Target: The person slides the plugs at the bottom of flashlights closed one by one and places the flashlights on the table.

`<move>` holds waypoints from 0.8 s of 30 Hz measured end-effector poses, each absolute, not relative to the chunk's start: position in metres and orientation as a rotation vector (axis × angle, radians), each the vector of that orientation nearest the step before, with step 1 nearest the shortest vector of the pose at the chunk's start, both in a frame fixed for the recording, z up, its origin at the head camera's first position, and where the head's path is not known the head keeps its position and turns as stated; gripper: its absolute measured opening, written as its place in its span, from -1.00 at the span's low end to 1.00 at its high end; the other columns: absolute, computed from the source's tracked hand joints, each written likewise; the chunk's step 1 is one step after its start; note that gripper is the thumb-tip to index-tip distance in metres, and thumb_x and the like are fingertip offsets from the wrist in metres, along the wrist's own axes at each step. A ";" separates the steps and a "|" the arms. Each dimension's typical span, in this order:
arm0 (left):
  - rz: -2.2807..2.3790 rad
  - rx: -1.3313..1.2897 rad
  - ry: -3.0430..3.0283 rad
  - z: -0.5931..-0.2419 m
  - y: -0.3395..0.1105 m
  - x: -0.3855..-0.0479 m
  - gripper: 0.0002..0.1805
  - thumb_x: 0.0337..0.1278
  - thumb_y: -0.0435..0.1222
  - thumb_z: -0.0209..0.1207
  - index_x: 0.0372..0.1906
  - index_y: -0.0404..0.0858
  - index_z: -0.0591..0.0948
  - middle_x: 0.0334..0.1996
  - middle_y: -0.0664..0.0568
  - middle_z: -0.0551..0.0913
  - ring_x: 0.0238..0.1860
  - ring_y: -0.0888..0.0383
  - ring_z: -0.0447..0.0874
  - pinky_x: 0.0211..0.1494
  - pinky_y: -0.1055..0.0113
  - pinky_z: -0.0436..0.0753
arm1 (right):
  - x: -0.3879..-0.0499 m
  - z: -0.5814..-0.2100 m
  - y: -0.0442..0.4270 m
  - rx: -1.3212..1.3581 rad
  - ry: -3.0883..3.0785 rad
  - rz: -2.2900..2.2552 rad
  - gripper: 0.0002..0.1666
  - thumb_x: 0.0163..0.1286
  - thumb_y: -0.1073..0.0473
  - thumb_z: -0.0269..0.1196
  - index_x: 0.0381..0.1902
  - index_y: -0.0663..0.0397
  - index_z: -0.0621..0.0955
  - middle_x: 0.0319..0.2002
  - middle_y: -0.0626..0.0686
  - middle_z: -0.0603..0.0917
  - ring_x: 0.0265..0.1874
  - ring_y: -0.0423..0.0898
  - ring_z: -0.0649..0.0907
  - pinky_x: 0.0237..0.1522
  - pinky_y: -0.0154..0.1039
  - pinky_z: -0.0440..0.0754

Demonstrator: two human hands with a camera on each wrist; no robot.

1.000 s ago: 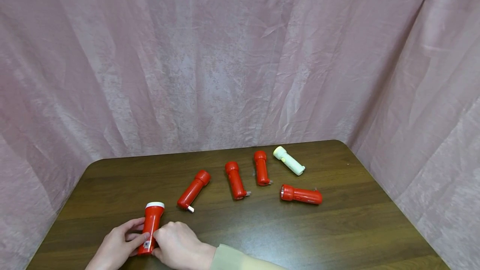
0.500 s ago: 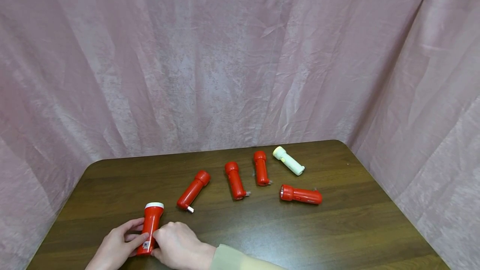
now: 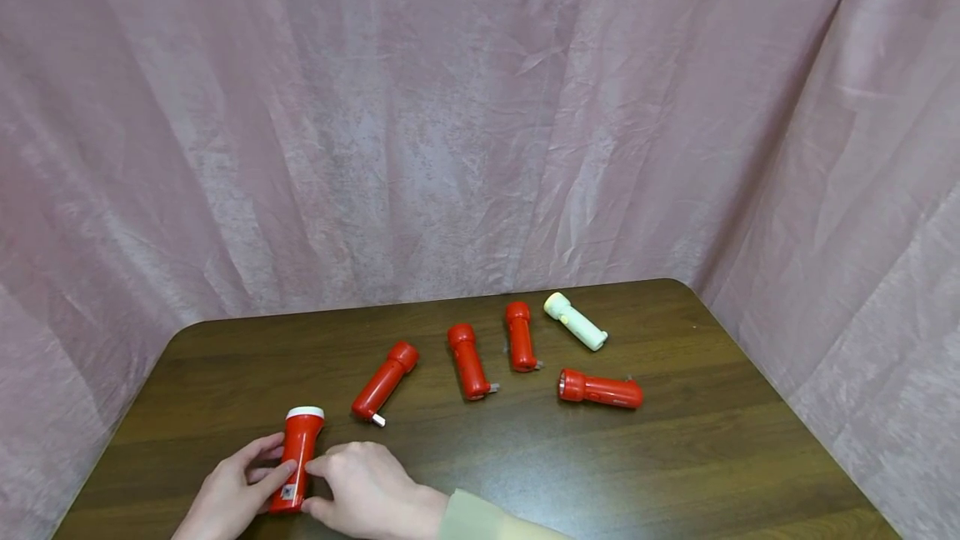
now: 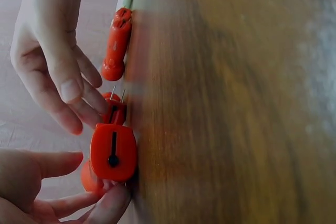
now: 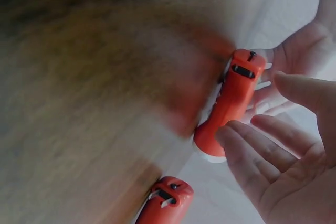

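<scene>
A red flashlight (image 3: pixel 299 457) with a white head rim and a small square label lies at the near left of the table, its head pointing away. My left hand (image 3: pixel 234 486) holds it from the left, thumb on its side; in the left wrist view the left hand (image 4: pixel 31 187) is by the flashlight's end (image 4: pixel 113 153), which bears a black slot. On the other side is my right hand (image 3: pixel 367 486), fingers loosely extended. The right wrist view shows the right hand (image 5: pixel 294 166) with fingertips close to the flashlight (image 5: pixel 233 98); contact is hard to tell.
Across the brown wooden table (image 3: pixel 465 473) lie more red flashlights: one nearest (image 3: pixel 386 382), two farther back (image 3: pixel 468 363) and one sideways at the right (image 3: pixel 600 389). Behind them is a pale green flashlight (image 3: pixel 576 322). Small prongs stick out of several. A pink curtain (image 3: pixel 450 123) hangs behind.
My right hand has loosened from a curled grip against the flashlight, its thumb and fingers spreading apart. The left hand keeps its hold. The whole view has shifted very slightly.
</scene>
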State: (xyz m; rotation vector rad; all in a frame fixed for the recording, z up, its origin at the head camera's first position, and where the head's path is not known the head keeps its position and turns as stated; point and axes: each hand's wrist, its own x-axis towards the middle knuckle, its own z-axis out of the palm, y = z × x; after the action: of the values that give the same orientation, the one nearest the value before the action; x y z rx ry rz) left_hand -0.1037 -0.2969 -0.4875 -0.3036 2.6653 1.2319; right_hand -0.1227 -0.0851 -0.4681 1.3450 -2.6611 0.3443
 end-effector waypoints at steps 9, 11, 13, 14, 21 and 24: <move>1.084 -0.291 2.857 -0.479 -0.296 -0.102 -0.24 0.50 0.02 0.20 0.54 -0.38 0.35 0.43 -0.47 0.47 0.39 -0.40 0.53 0.36 -0.22 0.63 | -0.122 -0.463 -0.060 1.427 -2.631 0.411 -0.47 0.49 -0.20 0.31 0.32 -0.21 0.68 0.29 -0.15 0.72 0.28 -0.30 0.69 0.21 -0.49 0.65; 1.125 -0.287 2.867 -0.476 -0.293 -0.102 -0.24 0.52 0.03 0.19 0.56 -0.35 0.33 0.47 -0.48 0.42 0.46 -0.43 0.45 0.36 -0.18 0.65 | -0.122 -0.462 -0.053 1.442 -2.612 0.407 -0.43 0.50 -0.21 0.29 0.37 -0.18 0.64 0.35 -0.11 0.68 0.35 -0.24 0.65 0.31 -0.44 0.62; 1.162 -0.277 2.886 -0.474 -0.289 -0.101 -0.25 0.52 0.02 0.18 0.56 -0.33 0.33 0.49 -0.47 0.40 0.48 -0.43 0.42 0.31 -0.12 0.68 | -0.121 -0.461 -0.047 1.453 -2.587 0.401 -0.40 0.51 -0.22 0.28 0.40 -0.16 0.62 0.39 -0.08 0.66 0.40 -0.19 0.63 0.38 -0.40 0.60; 1.173 -0.276 2.889 -0.473 -0.287 -0.101 -0.25 0.52 0.02 0.18 0.57 -0.32 0.33 0.51 -0.46 0.38 0.49 -0.43 0.40 0.31 -0.11 0.68 | -0.121 -0.460 -0.044 1.455 -2.578 0.397 -0.39 0.52 -0.22 0.27 0.41 -0.15 0.60 0.40 -0.07 0.64 0.42 -0.17 0.61 0.41 -0.37 0.58; 1.167 -0.205 3.008 -0.468 -0.273 -0.101 -0.32 0.51 -0.05 0.22 0.55 -0.26 0.39 0.47 -0.40 0.47 0.43 -0.39 0.50 0.30 -0.15 0.68 | -0.121 -0.457 -0.025 1.416 -2.541 0.406 -0.32 0.52 -0.24 0.27 0.46 -0.10 0.55 0.48 0.03 0.57 0.51 -0.06 0.55 0.51 -0.28 0.52; 1.160 -0.153 3.099 -0.467 -0.268 -0.101 -0.37 0.48 -0.08 0.25 0.51 -0.23 0.45 0.42 -0.34 0.54 0.36 -0.34 0.58 0.23 -0.10 0.73 | -0.122 -0.458 -0.019 1.385 -2.551 0.427 -0.28 0.51 -0.26 0.27 0.49 -0.10 0.52 0.51 0.03 0.53 0.52 -0.06 0.53 0.50 -0.28 0.53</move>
State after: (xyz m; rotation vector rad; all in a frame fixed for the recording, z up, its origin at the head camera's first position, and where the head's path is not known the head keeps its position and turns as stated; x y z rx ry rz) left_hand -0.1009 -0.2683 -0.4669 -0.1534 3.0989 1.1599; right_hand -0.1223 -0.0190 -0.4579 1.3851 -2.5512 0.4266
